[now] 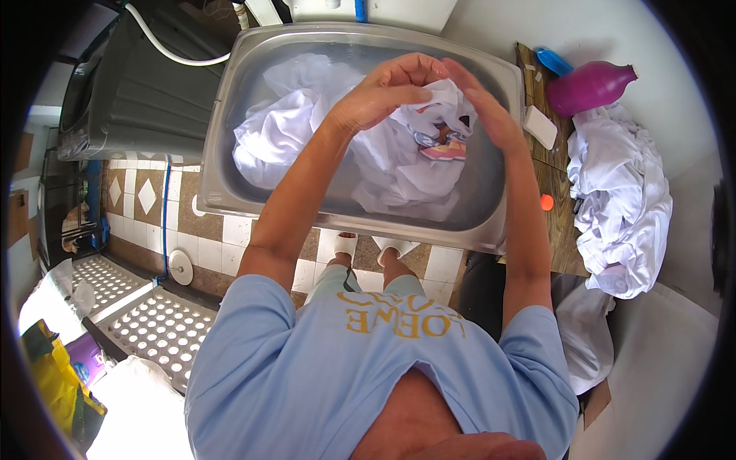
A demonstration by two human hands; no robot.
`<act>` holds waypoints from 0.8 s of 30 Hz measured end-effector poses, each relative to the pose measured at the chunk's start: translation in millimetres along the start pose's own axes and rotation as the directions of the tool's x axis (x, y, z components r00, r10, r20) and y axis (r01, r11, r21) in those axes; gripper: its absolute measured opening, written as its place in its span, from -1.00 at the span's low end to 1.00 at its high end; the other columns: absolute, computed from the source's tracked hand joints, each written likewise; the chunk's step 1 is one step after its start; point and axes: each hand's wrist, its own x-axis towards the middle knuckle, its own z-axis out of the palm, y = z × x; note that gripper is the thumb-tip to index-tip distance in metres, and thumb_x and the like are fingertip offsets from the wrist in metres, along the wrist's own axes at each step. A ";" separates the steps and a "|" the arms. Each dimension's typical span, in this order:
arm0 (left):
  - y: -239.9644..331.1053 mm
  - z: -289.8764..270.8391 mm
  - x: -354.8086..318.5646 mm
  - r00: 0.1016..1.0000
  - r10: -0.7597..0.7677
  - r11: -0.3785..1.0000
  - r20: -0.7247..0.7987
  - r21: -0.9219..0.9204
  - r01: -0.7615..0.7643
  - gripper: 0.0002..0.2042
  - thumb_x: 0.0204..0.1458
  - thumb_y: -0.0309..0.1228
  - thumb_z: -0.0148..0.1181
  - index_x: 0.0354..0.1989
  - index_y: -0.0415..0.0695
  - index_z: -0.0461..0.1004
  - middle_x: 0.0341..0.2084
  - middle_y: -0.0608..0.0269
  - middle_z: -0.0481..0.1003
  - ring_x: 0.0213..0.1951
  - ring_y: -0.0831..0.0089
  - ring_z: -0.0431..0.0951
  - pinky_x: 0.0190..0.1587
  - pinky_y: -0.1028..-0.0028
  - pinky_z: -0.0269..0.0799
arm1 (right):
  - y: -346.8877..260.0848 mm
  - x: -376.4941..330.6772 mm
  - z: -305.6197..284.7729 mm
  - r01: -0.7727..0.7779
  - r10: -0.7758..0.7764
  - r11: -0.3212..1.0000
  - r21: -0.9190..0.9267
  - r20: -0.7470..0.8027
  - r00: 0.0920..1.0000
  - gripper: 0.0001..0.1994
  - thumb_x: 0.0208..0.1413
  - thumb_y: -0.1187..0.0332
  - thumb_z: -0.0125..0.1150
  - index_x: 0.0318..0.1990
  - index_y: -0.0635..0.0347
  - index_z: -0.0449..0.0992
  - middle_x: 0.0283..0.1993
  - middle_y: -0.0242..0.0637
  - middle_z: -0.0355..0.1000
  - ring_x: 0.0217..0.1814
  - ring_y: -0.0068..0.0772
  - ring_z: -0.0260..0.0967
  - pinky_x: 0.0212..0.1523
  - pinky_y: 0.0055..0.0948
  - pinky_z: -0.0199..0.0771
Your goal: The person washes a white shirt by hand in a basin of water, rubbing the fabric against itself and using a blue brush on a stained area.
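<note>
A wide grey metal basin (349, 221) of water lies in front of me, with soaked white cloth (280, 126) spread through its left side and middle. Over its right half, both hands are raised close together on a bunched white garment (441, 96) with a colourful print. My left hand (383, 90) has its fingers curled over the cloth, thumb pointing right. From the other side, my right hand (487, 107) bends its fingers round the same bunch; its fingertips are partly hidden. The printed part (443, 144) hangs below the hands, near the water.
On the wooden board to the right are a purple bottle (590, 88), a blue object (553, 61), a white block (540, 126), an orange cap (547, 202) and piled white clothes (619, 199). At left stand a dark grey bin (165, 84) and perforated rack (169, 330); a white hose (165, 50) reaches the basin.
</note>
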 end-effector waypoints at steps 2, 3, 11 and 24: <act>6.3 5.5 3.1 0.998 0.031 0.999 -0.046 0.039 -0.029 -0.67 -0.05 -0.54 0.21 -0.06 -0.14 0.40 -0.17 0.34 0.47 -0.13 0.57 0.44 -0.05 0.52 0.34 | 47.0 17.6 -26.1 0.028 -0.028 0.993 0.119 -0.002 1.000 -0.53 0.09 0.29 0.12 0.16 0.25 0.32 0.18 -0.18 0.28 0.27 -0.33 0.16 0.26 -0.33 0.10; 9.5 6.2 5.9 0.994 0.070 0.988 -0.087 0.145 -0.057 -0.67 -0.05 -0.51 0.23 -0.06 -0.13 0.40 -0.18 0.33 0.47 -0.14 0.55 0.45 -0.07 0.51 0.35 | 84.3 20.0 -52.5 0.061 -0.055 0.993 0.102 -0.062 0.997 -0.60 0.11 0.28 0.12 0.07 0.28 0.39 0.10 -0.20 0.35 0.18 -0.34 0.24 0.20 -0.35 0.18; -106.8 -47.0 7.8 0.799 0.257 0.306 -0.544 0.830 0.467 -0.64 -0.03 -0.15 0.26 -0.18 -0.17 0.52 -0.29 -0.05 0.52 -0.25 0.08 0.53 -0.16 0.27 0.41 | 66.2 42.5 -3.0 -0.289 -0.167 0.644 -0.709 -0.498 0.851 -0.60 -0.05 0.04 0.24 -0.35 0.27 0.48 -0.33 -0.10 0.54 -0.29 -0.03 0.50 -0.22 -0.18 0.45; -103.2 -40.3 36.6 0.723 0.045 0.986 -0.690 -0.088 -0.145 -0.66 -0.04 -0.11 0.31 -0.43 -0.20 0.55 -0.50 0.20 0.50 -0.48 0.55 0.47 -0.42 0.49 0.43 | 106.0 65.8 -28.1 -0.146 0.390 0.627 0.765 -0.146 0.909 -0.79 0.07 0.35 0.21 -0.20 0.29 0.48 -0.27 -0.13 0.51 -0.29 -0.23 0.51 -0.26 -0.29 0.56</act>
